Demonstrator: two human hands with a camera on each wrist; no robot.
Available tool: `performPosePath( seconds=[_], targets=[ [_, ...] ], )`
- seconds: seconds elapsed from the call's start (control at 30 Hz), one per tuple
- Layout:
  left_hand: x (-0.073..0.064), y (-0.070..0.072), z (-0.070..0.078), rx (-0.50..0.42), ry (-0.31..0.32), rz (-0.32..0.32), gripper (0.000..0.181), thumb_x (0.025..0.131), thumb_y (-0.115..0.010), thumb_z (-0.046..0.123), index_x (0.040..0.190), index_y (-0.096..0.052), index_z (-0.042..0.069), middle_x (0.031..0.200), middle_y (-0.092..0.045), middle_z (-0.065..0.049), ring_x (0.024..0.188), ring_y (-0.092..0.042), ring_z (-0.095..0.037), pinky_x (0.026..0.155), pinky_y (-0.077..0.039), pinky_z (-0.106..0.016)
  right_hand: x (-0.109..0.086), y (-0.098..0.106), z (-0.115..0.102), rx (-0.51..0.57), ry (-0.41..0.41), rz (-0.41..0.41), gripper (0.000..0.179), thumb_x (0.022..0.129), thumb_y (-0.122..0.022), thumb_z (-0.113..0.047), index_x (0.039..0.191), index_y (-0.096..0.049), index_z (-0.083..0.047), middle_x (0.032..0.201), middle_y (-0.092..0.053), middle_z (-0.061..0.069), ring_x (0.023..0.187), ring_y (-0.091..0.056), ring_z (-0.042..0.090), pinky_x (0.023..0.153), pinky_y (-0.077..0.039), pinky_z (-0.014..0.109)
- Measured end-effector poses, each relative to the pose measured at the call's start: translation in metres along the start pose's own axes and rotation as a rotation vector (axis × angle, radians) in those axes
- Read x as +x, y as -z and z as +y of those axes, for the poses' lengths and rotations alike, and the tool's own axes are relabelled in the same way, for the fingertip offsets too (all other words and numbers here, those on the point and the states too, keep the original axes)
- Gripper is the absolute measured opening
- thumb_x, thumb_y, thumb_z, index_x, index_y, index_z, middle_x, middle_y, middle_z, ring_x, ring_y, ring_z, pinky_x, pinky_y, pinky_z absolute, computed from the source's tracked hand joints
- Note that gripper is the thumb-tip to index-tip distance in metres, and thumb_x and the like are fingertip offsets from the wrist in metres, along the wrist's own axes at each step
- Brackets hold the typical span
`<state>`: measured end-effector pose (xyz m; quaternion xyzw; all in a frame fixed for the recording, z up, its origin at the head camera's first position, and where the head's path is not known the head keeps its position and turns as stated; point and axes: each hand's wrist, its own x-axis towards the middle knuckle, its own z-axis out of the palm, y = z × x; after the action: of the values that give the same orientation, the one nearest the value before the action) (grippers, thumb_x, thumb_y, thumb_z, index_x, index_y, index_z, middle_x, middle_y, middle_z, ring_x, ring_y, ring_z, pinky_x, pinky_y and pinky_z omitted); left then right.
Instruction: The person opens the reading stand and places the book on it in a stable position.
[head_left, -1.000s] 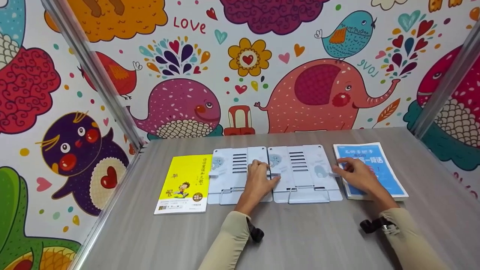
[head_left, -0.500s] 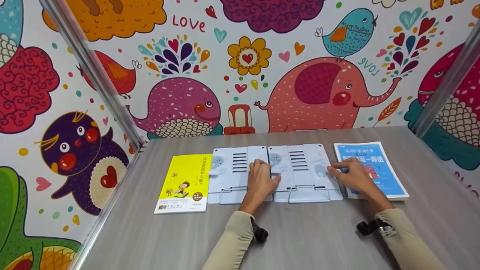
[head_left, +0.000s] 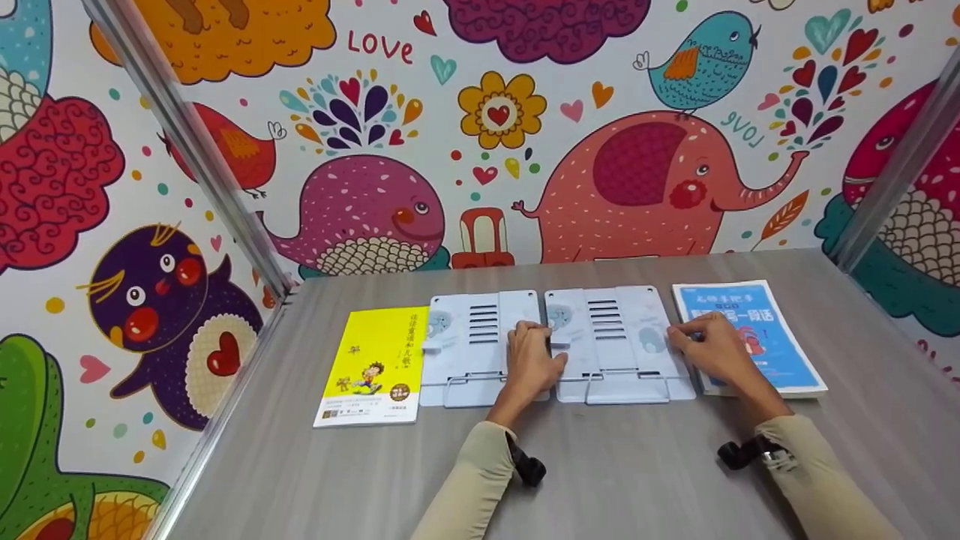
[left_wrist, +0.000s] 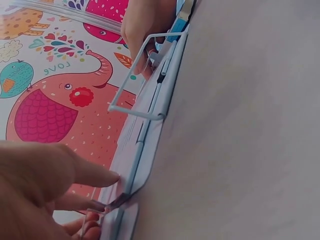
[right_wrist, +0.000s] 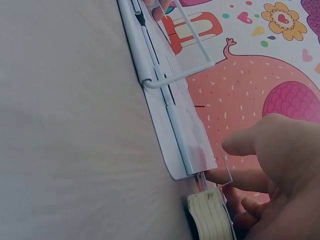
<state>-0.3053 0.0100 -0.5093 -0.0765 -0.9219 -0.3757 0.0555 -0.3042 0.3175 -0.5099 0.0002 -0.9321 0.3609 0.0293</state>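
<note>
Two pale blue book stands lie folded side by side on the table: the left book stand [head_left: 450, 364] and the right book stand [head_left: 622, 346]. Each has slots in its middle and a wire foot at the front. My left hand [head_left: 531, 361] grips the right stand's left edge, thumb over its face and fingers at the narrow gap between the stands. At the opposite edge, my right hand [head_left: 716, 349] holds the right stand by its side, thumb near a clear page clip [right_wrist: 225, 162]. The right wrist view shows its fingers curled around that edge; their exact contact is partly hidden.
A yellow book [head_left: 375, 352] lies against the left stand's left side. A thick blue book [head_left: 784, 364] lies right of the right stand, partly beneath my right hand. Printed wall panels [head_left: 360, 210] and metal posts border the table [head_left: 600, 472] behind.
My right hand moved inward onto the right stand's edge. The right stand then shifted slightly right, widening the gap between the stands. My left hand stayed at its left edge.
</note>
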Motion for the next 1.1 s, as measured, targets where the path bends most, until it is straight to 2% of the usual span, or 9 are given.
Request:
performPosePath(
  seconds=[0.13, 0.27, 0.4, 0.57, 0.63, 0.77, 0.87, 1.0, 1.1],
  targets=[
    [0.005, -0.01, -0.002, -0.051, 0.057, -0.014, 0.051, 0.092, -0.085, 0.019, 0.132, -0.07, -0.01, 0.146, -0.055, -0.019, 0.134, -0.049, -0.036, 0.121, -0.04, -0.05, -0.001, 0.0, 0.001, 0.005, -0.004, 0.009, 0.049, 0.107, -0.067, -0.032, 0.132, -0.071, 0.011, 0.138, -0.053, 0.031, 0.12, -0.05, 0.043, 0.095, -0.048, 0.051],
    [0.007, -0.008, -0.004, -0.086, 0.078, -0.028, 0.051, 0.09, -0.086, 0.02, 0.128, -0.071, -0.011, 0.145, -0.054, -0.019, 0.136, -0.048, -0.036, 0.122, -0.04, -0.049, -0.001, 0.0, -0.001, 0.014, -0.002, 0.002, 0.049, 0.106, -0.068, -0.031, 0.133, -0.071, 0.01, 0.139, -0.052, 0.03, 0.121, -0.05, 0.043, 0.097, -0.048, 0.051],
    [0.006, 0.003, -0.003, -0.148, 0.078, -0.007, 0.048, 0.088, -0.086, 0.02, 0.124, -0.074, -0.01, 0.14, -0.059, -0.019, 0.133, -0.053, -0.036, 0.119, -0.043, -0.049, -0.001, 0.001, -0.002, 0.064, -0.025, -0.018, 0.05, 0.107, -0.066, -0.031, 0.137, -0.068, 0.01, 0.145, -0.049, 0.031, 0.126, -0.048, 0.045, 0.103, -0.047, 0.056],
    [0.007, 0.007, -0.002, -0.253, 0.074, 0.045, 0.037, 0.095, -0.078, 0.023, 0.118, -0.076, -0.006, 0.123, -0.071, -0.016, 0.119, -0.063, -0.028, 0.109, -0.05, -0.047, -0.002, 0.004, 0.0, 0.164, -0.057, 0.022, 0.047, 0.11, -0.061, -0.028, 0.141, -0.066, 0.007, 0.151, -0.05, 0.031, 0.131, -0.05, 0.044, 0.112, -0.044, 0.059],
    [0.008, 0.007, -0.002, -0.311, 0.08, 0.065, 0.031, 0.099, -0.074, 0.021, 0.118, -0.078, -0.003, 0.115, -0.075, -0.013, 0.112, -0.067, -0.023, 0.104, -0.053, -0.044, -0.003, 0.005, 0.002, 0.19, -0.059, 0.061, 0.044, 0.111, -0.06, -0.026, 0.14, -0.067, 0.006, 0.149, -0.054, 0.031, 0.133, -0.052, 0.043, 0.111, -0.045, 0.054],
    [0.009, 0.009, -0.005, -0.417, 0.106, 0.068, 0.023, 0.102, -0.071, 0.019, 0.118, -0.079, 0.005, 0.109, -0.079, -0.008, 0.104, -0.071, -0.016, 0.098, -0.056, -0.037, -0.005, 0.007, 0.004, 0.201, -0.07, 0.124, 0.043, 0.112, -0.06, -0.032, 0.141, -0.07, -0.001, 0.146, -0.063, 0.027, 0.128, -0.06, 0.035, 0.099, -0.048, 0.033],
    [0.009, 0.012, -0.007, -0.426, 0.131, 0.065, 0.019, 0.103, -0.072, 0.023, 0.117, -0.079, 0.012, 0.109, -0.08, -0.003, 0.101, -0.072, -0.012, 0.093, -0.056, -0.034, -0.007, 0.009, 0.005, 0.22, -0.083, 0.135, 0.047, 0.111, -0.061, -0.041, 0.142, -0.071, -0.006, 0.144, -0.068, 0.022, 0.119, -0.064, 0.026, 0.089, -0.047, 0.02],
    [0.01, 0.016, -0.008, -0.449, 0.144, 0.07, 0.011, 0.103, -0.074, 0.022, 0.111, -0.079, 0.017, 0.104, -0.081, 0.0, 0.096, -0.071, -0.009, 0.088, -0.055, -0.031, -0.007, 0.012, 0.007, 0.297, -0.084, 0.112, 0.055, 0.107, -0.066, -0.049, 0.145, -0.069, -0.01, 0.14, -0.069, 0.016, 0.111, -0.061, 0.017, 0.085, -0.047, 0.014],
    [0.012, 0.018, -0.009, -0.501, 0.126, 0.069, 0.007, 0.101, -0.076, 0.016, 0.107, -0.079, 0.015, 0.101, -0.081, 0.0, 0.093, -0.07, -0.009, 0.087, -0.055, -0.029, -0.008, 0.013, 0.01, 0.347, -0.076, 0.1, 0.06, 0.105, -0.068, -0.052, 0.147, -0.067, -0.01, 0.138, -0.067, 0.011, 0.11, -0.06, 0.013, 0.088, -0.048, 0.012]
  ],
)
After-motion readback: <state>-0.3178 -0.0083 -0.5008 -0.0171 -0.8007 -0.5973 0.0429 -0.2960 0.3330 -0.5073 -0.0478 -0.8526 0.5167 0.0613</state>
